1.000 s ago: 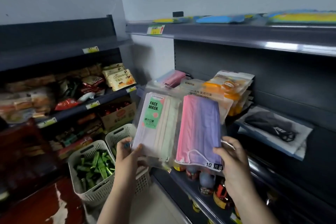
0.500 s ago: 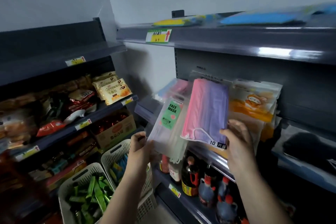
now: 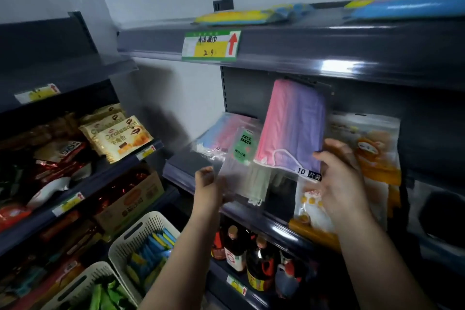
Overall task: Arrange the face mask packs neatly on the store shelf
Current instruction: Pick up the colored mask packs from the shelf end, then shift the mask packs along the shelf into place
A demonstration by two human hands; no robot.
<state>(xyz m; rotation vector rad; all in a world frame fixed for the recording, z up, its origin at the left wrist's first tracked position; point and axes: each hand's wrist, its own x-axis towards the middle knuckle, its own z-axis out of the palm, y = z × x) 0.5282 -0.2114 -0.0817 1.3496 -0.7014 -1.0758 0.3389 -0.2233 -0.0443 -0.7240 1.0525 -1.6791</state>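
Note:
My right hand (image 3: pixel 339 178) grips the lower right corner of a pink-to-purple face mask pack (image 3: pixel 293 128), held upright over the middle shelf (image 3: pixel 176 171). My left hand (image 3: pixel 207 185) pinches the lower left edge of a clear pack with a green "FACE MASK" label (image 3: pixel 245 148), tilted just left of the pink pack. A blue and pink mask pack (image 3: pixel 221 133) lies on the shelf behind them. Orange cartoon mask packs (image 3: pixel 372 156) stand to the right, partly hidden by my right hand.
A dark mask pack (image 3: pixel 442 216) lies at the far right. Sauce bottles (image 3: pixel 251 254) fill the shelf below. An upper shelf (image 3: pixel 314 45) with a price tag (image 3: pixel 211 45) hangs close above. Snack shelves (image 3: pixel 75 158) and white baskets (image 3: pixel 141 236) stand at the left.
Both hands have carried the two packs up and further in over the middle shelf. The pink pack has risen close under the upper shelf and the green-label pack has turned edge-on.

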